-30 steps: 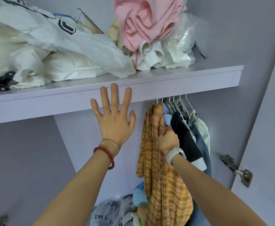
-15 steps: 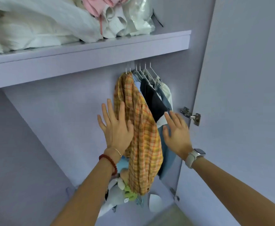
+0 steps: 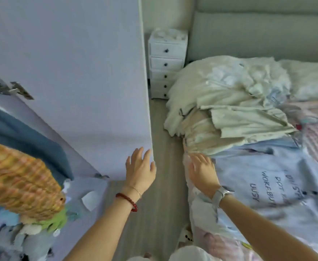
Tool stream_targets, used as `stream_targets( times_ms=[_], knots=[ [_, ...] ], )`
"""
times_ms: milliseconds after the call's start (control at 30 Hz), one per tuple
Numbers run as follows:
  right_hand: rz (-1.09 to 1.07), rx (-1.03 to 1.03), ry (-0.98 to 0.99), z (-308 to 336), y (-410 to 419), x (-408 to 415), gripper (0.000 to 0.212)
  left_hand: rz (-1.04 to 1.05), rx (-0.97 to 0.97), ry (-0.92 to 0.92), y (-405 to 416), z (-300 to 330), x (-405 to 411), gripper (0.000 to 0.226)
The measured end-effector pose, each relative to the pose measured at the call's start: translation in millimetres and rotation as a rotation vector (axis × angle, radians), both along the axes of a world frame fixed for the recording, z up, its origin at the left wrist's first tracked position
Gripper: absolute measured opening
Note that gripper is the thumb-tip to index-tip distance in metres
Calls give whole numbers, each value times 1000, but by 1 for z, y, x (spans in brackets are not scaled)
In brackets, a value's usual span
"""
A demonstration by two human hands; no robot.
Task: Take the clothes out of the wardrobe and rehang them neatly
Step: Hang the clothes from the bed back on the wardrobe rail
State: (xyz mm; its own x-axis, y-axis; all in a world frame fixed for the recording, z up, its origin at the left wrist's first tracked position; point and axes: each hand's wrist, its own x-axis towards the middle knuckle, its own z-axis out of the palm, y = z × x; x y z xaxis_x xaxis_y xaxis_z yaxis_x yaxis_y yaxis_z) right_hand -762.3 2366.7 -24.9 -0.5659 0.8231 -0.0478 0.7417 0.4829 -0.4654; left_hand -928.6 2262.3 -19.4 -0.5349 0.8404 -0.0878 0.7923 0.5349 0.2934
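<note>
A heap of pale cream and white clothes [image 3: 228,110] lies on the bed [image 3: 267,176] at the right. My right hand [image 3: 203,172] is spread flat with straight fingers just below that heap, over the bed's edge, holding nothing. My left hand [image 3: 140,167] is also spread, in front of the lower edge of the lilac wardrobe door [image 3: 75,63], empty. At the far left the orange plaid shirt [image 3: 20,178] hangs in the wardrobe, with a blue garment [image 3: 28,136] behind it. The picture is blurred by motion.
A small white drawer unit [image 3: 166,63] stands between the door and the bed's grey headboard [image 3: 258,34]. A narrow strip of wooden floor [image 3: 165,185] runs between wardrobe and bed. Soft toys and bags [image 3: 31,228] lie in the wardrobe's bottom. A door hinge [image 3: 11,89] shows upper left.
My view has swung right from the wardrobe's inside to the bed. My right hand let go of the hanging clothes and both open hands moved down and right toward the bed.
</note>
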Motion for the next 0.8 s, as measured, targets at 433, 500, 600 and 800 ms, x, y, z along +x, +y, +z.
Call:
stream_targets(
  times_ms=[433,500,600,800],
  knots=[
    [-901,-379,-59,-107,89,302,39,-828,-261,-53,214,-100,243,44],
    [-1002,-389,-43,-121,101,339,39,-897,-303,-68,229,-123,276,43],
    [-1131,-391,-35,-145,121,391,40,-953,-397,-58,242,-161,322,44],
    [-1285,-388,-65,-186,159,472,43,-1005,-560,18,254,-226,372,61]
  ],
)
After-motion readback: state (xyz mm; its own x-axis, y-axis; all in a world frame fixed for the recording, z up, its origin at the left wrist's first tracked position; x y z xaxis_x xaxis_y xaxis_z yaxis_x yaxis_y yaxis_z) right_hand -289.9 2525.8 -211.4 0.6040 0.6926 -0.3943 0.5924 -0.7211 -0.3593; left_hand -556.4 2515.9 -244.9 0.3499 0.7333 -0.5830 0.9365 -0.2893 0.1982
